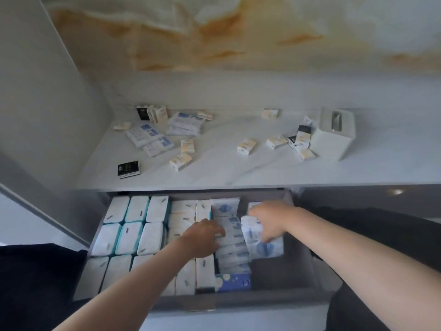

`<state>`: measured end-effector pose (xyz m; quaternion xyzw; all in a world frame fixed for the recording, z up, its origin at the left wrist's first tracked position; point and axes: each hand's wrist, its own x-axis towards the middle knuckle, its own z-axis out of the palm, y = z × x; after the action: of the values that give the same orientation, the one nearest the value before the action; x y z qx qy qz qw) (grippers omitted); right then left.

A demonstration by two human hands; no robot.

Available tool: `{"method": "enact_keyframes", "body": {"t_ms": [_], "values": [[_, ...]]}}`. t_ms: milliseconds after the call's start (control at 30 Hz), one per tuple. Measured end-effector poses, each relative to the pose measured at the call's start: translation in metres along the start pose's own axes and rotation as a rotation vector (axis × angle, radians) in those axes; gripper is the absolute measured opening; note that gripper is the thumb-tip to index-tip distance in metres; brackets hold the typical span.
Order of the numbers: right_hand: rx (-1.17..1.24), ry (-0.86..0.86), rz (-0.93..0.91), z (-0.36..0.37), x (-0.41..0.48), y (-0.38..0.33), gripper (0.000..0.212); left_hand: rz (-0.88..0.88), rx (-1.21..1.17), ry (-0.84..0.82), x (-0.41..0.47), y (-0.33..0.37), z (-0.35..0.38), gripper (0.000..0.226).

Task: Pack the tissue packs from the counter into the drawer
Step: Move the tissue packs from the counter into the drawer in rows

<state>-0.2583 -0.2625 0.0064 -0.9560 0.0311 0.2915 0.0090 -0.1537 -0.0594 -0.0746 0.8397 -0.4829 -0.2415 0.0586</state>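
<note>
Currently mid-insert at lower centre: right hand (269, 219) gripping white-and-blue soft tissue pack (251, 232) over grey open drawer (276, 279), left hand (202, 237) pressed on adjacent packed row (232, 259), grip unclear; next probably calls for wedging it upright, then fetching more small cream packs (181, 161) from white marble counter (226, 169) above.

Wall panel (238, 32): cream, amber cloudy streaks, 12 o'clock.
Counter (214, 168): white, faint grey veins.
Drawer (281, 275): grey.
Drawer packs (133, 237): white, teal edges, 8 o'clock.
Held pack (250, 232): white, blue print.
Floral pack (232, 281): blue-violet, white flowers.
</note>
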Motion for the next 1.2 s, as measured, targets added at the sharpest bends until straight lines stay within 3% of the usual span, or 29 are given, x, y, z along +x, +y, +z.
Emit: {"method": "enact_keyframes", "body": {"t_ms": [167,333,567,800,1000,1200], "values": [[-0.137,-0.127,-0.088,0.055,0.009,0.010,0.034,0.066,0.155,-0.059,0.017,0.005,0.017,0.051],[0.029,-0.067,-0.177,0.105,0.009,0.004,0.030,0.113,0.291,-0.012,0.025,0.009,0.031,0.074],[0.159,0.199,-0.244,0.126,0.012,0.003,0.030,0.124,0.268,-0.015,0.028,0.007,0.038,0.095],[0.362,0.371,-0.053,0.102,0.018,0.009,0.022,0.033,0.328,0.034,0.029,0.006,0.037,0.128],[0.446,0.355,0.041,0.089,0.020,0.012,0.028,-0.007,0.314,0.233,0.038,-0.001,0.027,0.093],[0.274,0.236,-0.149,0.086,0.029,-0.001,0.026,-0.080,0.257,0.318,0.059,-0.018,0.010,0.069]]}}
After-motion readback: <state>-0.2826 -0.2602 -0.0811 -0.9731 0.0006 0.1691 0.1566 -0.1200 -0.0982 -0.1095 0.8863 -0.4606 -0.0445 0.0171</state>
